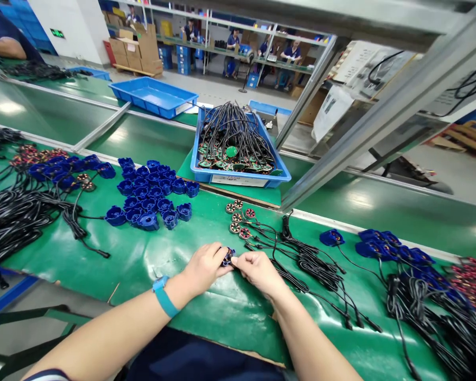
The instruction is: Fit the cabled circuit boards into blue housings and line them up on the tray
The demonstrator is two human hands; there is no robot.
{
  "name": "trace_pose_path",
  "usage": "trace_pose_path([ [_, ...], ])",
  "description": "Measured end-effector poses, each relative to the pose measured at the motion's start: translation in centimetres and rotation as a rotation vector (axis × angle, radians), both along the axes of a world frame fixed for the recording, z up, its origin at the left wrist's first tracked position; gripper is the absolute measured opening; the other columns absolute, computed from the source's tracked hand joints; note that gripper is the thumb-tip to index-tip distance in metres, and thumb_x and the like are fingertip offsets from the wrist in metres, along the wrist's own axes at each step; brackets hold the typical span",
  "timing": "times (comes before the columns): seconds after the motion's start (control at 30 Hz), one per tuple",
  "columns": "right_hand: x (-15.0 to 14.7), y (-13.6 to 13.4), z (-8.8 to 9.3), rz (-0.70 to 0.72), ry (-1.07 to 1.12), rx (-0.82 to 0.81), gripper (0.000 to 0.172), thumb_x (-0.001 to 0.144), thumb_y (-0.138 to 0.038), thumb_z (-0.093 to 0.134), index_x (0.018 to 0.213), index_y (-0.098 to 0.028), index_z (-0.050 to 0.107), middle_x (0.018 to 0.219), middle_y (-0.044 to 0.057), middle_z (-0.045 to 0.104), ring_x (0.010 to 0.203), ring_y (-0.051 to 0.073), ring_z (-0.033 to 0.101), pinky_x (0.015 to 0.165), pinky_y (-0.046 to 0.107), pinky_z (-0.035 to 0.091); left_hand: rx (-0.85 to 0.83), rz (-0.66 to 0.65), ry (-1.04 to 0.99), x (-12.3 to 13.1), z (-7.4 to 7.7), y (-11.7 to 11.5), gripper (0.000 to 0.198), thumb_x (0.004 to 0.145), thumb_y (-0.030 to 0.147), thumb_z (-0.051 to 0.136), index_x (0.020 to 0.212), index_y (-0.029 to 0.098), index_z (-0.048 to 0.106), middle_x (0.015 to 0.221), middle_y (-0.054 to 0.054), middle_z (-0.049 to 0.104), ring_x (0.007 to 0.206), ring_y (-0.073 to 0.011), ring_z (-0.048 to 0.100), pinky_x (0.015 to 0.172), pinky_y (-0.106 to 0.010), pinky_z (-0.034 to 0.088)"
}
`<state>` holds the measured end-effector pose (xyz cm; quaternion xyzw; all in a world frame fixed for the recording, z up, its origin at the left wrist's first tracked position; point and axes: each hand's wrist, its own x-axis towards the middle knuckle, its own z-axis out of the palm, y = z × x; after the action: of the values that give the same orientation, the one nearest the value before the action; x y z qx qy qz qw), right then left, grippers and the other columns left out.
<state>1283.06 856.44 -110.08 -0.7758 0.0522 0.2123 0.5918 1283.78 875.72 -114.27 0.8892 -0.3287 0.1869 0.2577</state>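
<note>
My left hand (202, 267) is closed around a small blue plastic housing (227, 257), partly hidden by my fingers, with dark and copper-coloured parts showing inside it. At its right side my right hand (257, 271) is closed in a pinch against the housing; what the fingertips grip, if anything, is hidden. Just beyond my hands lie several round coil parts (237, 217) with red and copper windings. Black cables (315, 264) run from there to the right. Toward the left, loose blue housings (148, 190) stand grouped on the green mat (135, 264).
A blue tray (241, 179) of green circuit boards with black wires stands ahead. Behind it is another blue tray (154, 98). Cable bundles (16, 211) lie at left. Wired blue housings (392, 246) sit at right. A metal post (365, 127) slants across the right side.
</note>
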Motion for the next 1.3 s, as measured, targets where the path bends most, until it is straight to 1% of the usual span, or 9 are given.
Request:
trace_pose_path([
  [0.13, -0.2, 0.9, -0.2, -0.131, -0.170, -0.123, 0.045, 0.076, -0.052, 0.067, 0.101, -0.015, 0.067, 0.085, 0.006, 0.070, 0.053, 0.013, 0.053, 0.046, 0.025, 0.039, 0.014, 0.023, -0.063, -0.1, 0.5, -0.2, 0.036, 0.090, 0.047, 0.065, 0.105, 0.015, 0.062, 0.094, -0.011, 0.067, 0.084, -0.0248, 0.066, 0.074, -0.039, 0.058],
  [0.27, 0.2, 1.9, -0.1, -0.096, -0.349, -0.244, 0.031, 0.079, -0.038, 0.060, 0.092, -0.014, 0.073, 0.083, 0.006, 0.070, 0.056, 0.014, 0.054, 0.055, 0.027, 0.045, 0.007, 0.029, -0.109, -0.2, 1.0, -0.7, 0.035, 0.093, 0.048, 0.059, 0.100, 0.014, 0.063, 0.088, -0.010, 0.067, 0.080, -0.0244, 0.066, 0.072, -0.039, 0.057],
  [0.4, 0.5, 1.9, -0.1, -0.096, -0.309, -0.224, 0.024, 0.075, -0.023, 0.054, 0.087, -0.014, 0.073, 0.071, 0.002, 0.067, 0.055, 0.014, 0.054, 0.057, 0.026, 0.044, 0.023, 0.012, -0.104, -0.3, 1.1, -1.0, 0.029, 0.094, 0.041, 0.060, 0.103, 0.014, 0.064, 0.090, -0.011, 0.068, 0.084, -0.0247, 0.066, 0.073, -0.038, 0.056],
  [0.53, 0.8, 1.9, -0.3, -0.102, -0.302, -0.233, 0.026, 0.074, -0.015, 0.051, 0.086, -0.015, 0.073, 0.077, 0.003, 0.071, 0.064, 0.015, 0.060, 0.065, 0.026, 0.048, 0.064, 0.008, -0.104, -0.3, 1.2, -1.2, 0.026, 0.094, 0.039, 0.061, 0.104, 0.015, 0.065, 0.091, -0.010, 0.067, 0.082, -0.0238, 0.063, 0.073, -0.037, 0.053],
  [0.7, 1.1, 2.1, -0.7, -0.116, -0.387, -0.267, 0.022, 0.075, -0.011, 0.056, 0.086, -0.017, 0.075, 0.086, 0.004, 0.073, 0.078, 0.017, 0.065, 0.079, 0.029, 0.051, 0.113, 0.010, -0.075, 0.2, 1.3, -1.1, 0.025, 0.094, 0.039, 0.060, 0.100, 0.016, 0.066, 0.088, -0.009, 0.066, 0.081, -0.0232, 0.061, 0.070, -0.036, 0.049],
  [0.8, 0.6, 1.4, -0.8, -0.119, -0.409, -0.247, 0.027, 0.081, -0.019, 0.063, 0.106, -0.015, 0.073, 0.094, 0.006, 0.074, 0.073, 0.016, 0.064, 0.080, 0.032, 0.054, 0.098, 0.007, -0.047, 0.5, 1.4, -0.8, 0.027, 0.094, 0.040, 0.061, 0.104, 0.015, 0.064, 0.092, -0.010, 0.066, 0.085, -0.0233, 0.061, 0.075, -0.037, 0.051],
  [0.9, -0.4, 0.4, -0.5, -0.066, -0.507, -0.312, 0.044, 0.084, -0.027, 0.071, 0.125, -0.013, 0.064, 0.105, 0.010, 0.072, 0.073, 0.017, 0.063, 0.083, 0.037, 0.056, 0.042, -0.006, -0.045, 0.7, 1.4, -0.5, 0.033, 0.091, 0.042, 0.065, 0.110, 0.015, 0.062, 0.098, -0.011, 0.066, 0.092, -0.0252, 0.060, 0.082, -0.041, 0.053],
  [1.13, -1.5, -0.3, 0.4, 0.127, -0.737, -0.402, 0.030, 0.087, -0.018, 0.068, 0.117, -0.015, 0.066, 0.128, 0.015, 0.064, 0.118, 0.026, 0.062, 0.103, 0.042, 0.052, 0.046, -0.054, -0.076, 0.7, 1.2, -0.2, 0.036, 0.092, 0.033, 0.065, 0.123, 0.015, 0.059, 0.110, -0.014, 0.064, 0.099, -0.0258, 0.059, 0.087, -0.041, 0.055],
  [1.3, -1.4, -0.1, 0.5, 0.156, -0.725, -0.425, 0.032, 0.089, -0.017, 0.065, 0.120, -0.015, 0.066, 0.127, 0.015, 0.066, 0.117, 0.026, 0.064, 0.103, 0.042, 0.054, 0.120, -0.070, -0.096, 0.7, 1.4, -0.1, 0.034, 0.095, 0.031, 0.060, 0.123, 0.013, 0.059, 0.110, -0.016, 0.063, 0.095, -0.0258, 0.059, 0.080, -0.041, 0.057],
])
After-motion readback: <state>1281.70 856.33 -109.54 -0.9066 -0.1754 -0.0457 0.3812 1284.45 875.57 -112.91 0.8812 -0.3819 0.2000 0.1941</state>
